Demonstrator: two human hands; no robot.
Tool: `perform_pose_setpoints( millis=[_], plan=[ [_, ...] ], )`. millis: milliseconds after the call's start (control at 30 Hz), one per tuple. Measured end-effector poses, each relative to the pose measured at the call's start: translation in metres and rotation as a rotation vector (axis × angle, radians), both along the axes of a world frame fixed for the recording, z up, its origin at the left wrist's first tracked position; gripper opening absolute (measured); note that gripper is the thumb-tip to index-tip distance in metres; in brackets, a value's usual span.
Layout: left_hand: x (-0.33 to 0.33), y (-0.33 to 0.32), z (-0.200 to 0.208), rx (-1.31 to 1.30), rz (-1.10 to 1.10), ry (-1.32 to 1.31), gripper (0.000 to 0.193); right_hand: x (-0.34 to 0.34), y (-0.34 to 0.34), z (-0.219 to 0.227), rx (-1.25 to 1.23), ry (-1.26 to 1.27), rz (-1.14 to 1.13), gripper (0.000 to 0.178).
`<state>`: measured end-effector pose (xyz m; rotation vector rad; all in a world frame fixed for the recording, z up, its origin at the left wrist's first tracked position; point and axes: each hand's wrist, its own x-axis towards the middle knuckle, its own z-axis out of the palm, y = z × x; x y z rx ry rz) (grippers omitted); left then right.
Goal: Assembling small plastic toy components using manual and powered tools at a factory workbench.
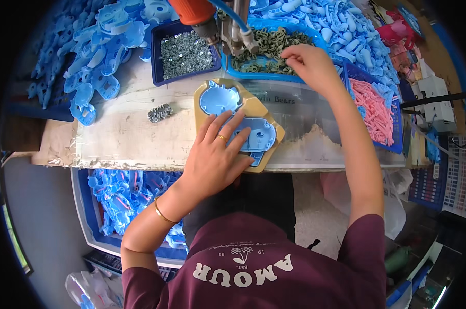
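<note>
On the counter (119, 131), a tan fixture (256, 109) bearing an upper blue shell (217, 99) and a lower blue shell (262, 135). Across the fixture and the lower blue shell's left side: left hand (215, 149), fingers spread. At a turquoise tray (264, 76) of olive-green parts (253, 63): right hand (312, 64), fingers curled, any pinched piece impossible to tell. Left of the fixture: metal cluster (160, 112).

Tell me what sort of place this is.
Probably a small workshop or factory: blue plastic parts lie in big heaps, a dark blue tray holds loose small metal pieces, and an orange power tool points down over the worn bench.
</note>
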<state>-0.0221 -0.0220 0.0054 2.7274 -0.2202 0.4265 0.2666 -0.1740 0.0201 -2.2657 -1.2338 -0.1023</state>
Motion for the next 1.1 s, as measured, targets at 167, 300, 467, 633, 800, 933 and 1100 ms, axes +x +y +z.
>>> perform_pose_setpoints(
  millis=[167,300,467,633,800,933,1100],
  plan=[
    [-0.001,0.002,0.0,0.002,-0.003,0.033,0.056,0.024,0.033,-0.017,-0.342,-0.022,0.068,0.015],
    [0.0,0.003,0.006,-0.015,-0.005,0.059,0.056,0.038,0.025,-0.014,-0.412,0.062,-0.002,0.017],
    [0.009,0.009,0.017,-0.105,0.025,-0.055,0.053,0.019,-0.001,0.009,-0.051,0.628,0.005,0.03],
    [0.045,0.0,0.023,-0.771,0.147,-0.099,0.047,-0.059,-0.015,0.017,0.298,1.157,0.167,0.026],
    [0.054,-0.017,0.01,-1.194,0.214,-0.003,0.028,-0.118,-0.013,0.005,0.481,1.432,0.124,0.027],
    [0.046,-0.025,0.009,-1.191,0.088,-0.121,0.019,-0.121,-0.037,0.017,0.418,1.331,0.077,0.028],
    [0.022,-0.01,0.028,-1.302,0.091,-0.003,0.02,-0.043,-0.146,0.015,0.268,0.477,-0.385,0.021]
  ],
)
